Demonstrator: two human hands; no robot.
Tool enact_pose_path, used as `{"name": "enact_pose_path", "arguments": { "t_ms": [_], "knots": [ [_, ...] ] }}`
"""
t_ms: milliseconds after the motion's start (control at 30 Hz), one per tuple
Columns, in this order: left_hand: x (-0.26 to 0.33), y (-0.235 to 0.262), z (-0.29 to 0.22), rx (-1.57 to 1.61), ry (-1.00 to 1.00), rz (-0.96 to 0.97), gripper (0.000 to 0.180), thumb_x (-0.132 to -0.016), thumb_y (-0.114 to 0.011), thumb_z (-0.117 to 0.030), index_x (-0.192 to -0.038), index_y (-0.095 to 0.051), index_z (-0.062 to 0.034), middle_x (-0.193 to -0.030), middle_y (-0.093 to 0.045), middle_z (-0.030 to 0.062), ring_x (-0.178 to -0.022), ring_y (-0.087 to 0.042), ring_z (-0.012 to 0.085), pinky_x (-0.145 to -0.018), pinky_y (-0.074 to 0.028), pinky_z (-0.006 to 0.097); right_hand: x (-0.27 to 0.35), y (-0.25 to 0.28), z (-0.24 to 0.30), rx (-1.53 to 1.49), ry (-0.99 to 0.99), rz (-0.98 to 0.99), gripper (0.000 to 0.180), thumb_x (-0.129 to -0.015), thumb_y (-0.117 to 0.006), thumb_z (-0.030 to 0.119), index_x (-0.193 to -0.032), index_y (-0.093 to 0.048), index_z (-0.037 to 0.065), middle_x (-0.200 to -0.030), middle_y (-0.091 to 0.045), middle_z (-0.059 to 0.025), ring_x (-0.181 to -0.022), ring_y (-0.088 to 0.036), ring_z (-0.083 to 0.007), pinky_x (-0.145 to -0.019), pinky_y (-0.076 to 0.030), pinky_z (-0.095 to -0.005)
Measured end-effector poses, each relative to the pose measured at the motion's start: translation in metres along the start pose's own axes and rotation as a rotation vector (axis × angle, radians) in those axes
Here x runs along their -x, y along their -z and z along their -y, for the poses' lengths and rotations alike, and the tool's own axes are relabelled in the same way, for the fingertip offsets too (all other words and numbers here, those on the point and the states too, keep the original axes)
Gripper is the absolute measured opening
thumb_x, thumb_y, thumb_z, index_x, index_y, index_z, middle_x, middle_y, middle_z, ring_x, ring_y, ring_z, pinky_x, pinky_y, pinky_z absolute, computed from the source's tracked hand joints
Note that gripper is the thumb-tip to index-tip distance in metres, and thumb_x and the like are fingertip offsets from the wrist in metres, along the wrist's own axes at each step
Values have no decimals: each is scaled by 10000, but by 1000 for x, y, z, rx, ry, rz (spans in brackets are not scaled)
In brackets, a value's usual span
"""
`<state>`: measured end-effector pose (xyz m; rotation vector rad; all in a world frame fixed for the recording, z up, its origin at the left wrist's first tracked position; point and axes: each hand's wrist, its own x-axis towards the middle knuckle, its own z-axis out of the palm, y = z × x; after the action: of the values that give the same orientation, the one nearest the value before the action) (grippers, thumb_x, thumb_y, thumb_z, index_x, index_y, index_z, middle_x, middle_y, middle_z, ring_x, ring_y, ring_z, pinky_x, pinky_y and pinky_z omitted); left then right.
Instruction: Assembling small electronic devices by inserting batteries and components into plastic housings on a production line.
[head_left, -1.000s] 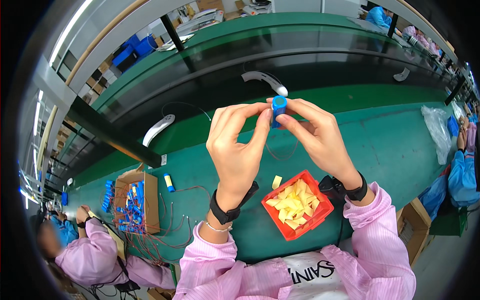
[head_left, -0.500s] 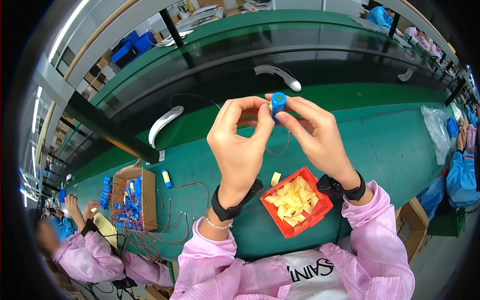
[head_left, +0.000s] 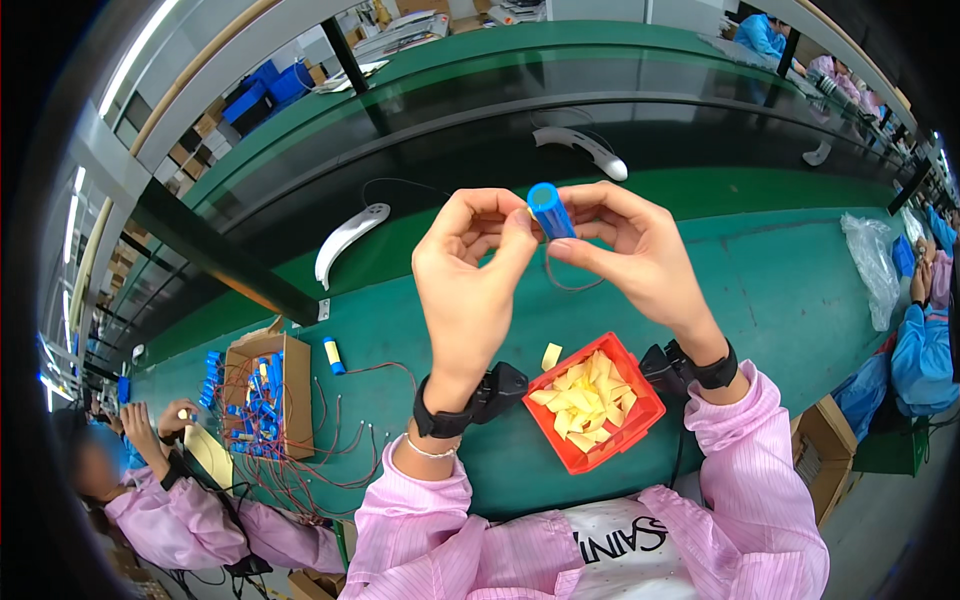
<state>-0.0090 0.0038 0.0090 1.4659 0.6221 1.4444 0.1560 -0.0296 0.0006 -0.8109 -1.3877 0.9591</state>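
Observation:
A blue cylindrical battery (head_left: 550,212) with a thin lead hanging from it is held up between my two hands, above the green bench. My right hand (head_left: 645,265) grips it from the right, thumb low and fingers behind. At its left side my left hand (head_left: 465,270) pinches with thumb and forefinger; a bit of yellow shows at those fingertips. Below my hands sits a red plastic bin (head_left: 648,408) full of folded yellow paper pieces (head_left: 588,402). One small yellow piece (head_left: 551,356) lies beside the bin.
At left, a cardboard box (head_left: 298,400) holds several blue batteries with tangled leads. Another battery (head_left: 333,356) lies beside it. White curved devices (head_left: 350,238) rest on the dark conveyor belt (head_left: 450,150). A co-worker (head_left: 180,510) sits at left; a plastic bag (head_left: 872,265) lies right.
The battery has tilted and now leans with its top to the left. My right fingers have shifted along it. On the conveyor, the white curved devices have moved right.

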Motion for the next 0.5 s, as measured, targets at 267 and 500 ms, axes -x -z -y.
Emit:
{"name": "enact_pose_path", "arguments": {
  "t_ms": [267, 500],
  "knots": [
    [5, 11, 12, 261, 213, 64, 142, -954, -531, -108, -1004, -576, 17, -911, -648, 81, -822, -642, 139, -782, -507, 278, -4, 25, 1, -450, -298, 144, 342, -917, -652, 135, -1199, -589, -49, -1062, -675, -120, -938, -678, -199, -894, -523, -312],
    [41, 24, 7, -379, 149, 375, 116, -904, -496, -67, -848, -554, 16, -792, -587, 65, -725, -598, 150, -672, -489, 292, -9, 71, 15, -360, -109, -109, 360, -929, -640, 139, -1234, -559, -34, -1077, -656, -107, -992, -663, -221, -919, -512, -328]
  ]
}}
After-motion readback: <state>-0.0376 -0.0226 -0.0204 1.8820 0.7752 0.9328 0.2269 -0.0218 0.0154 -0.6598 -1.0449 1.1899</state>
